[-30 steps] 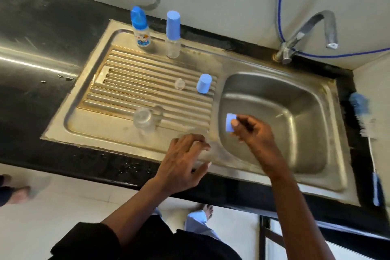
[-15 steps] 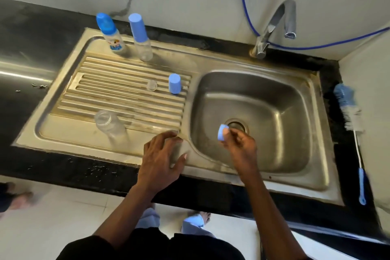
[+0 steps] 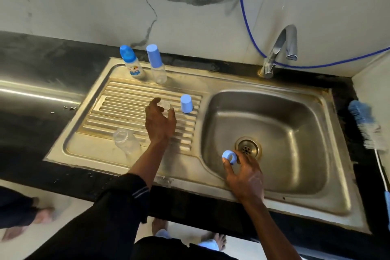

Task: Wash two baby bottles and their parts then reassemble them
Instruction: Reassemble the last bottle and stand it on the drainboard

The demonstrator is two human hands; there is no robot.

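1. We judge the ring (image 3: 229, 157) to be light, stiff plastic, likely slick if wet. Its outer wall is the place to pinch, as our right hand (image 3: 244, 177) does with thumb and fingertips.
2. The ring is pale blue, short and round with an open centre, and is held over the basin (image 3: 295, 133) beside the drain (image 3: 248, 148).
3. The nipple (image 3: 165, 105) looks clear, small and probably soft; we would take it by its base.
4. Our left hand (image 3: 160, 121) hovers at it on the drainboard (image 3: 126, 99), fingers loosely spread; we cannot tell whether they touch.

sink (image 3: 217, 85): brushed steel, tarnished
counter (image 3: 38, 65): black stone, glossy
ring (image 3: 229, 157): matt blue plastic
bottle (image 3: 126, 142): clear plastic
wall (image 3: 105, 6): veined marble
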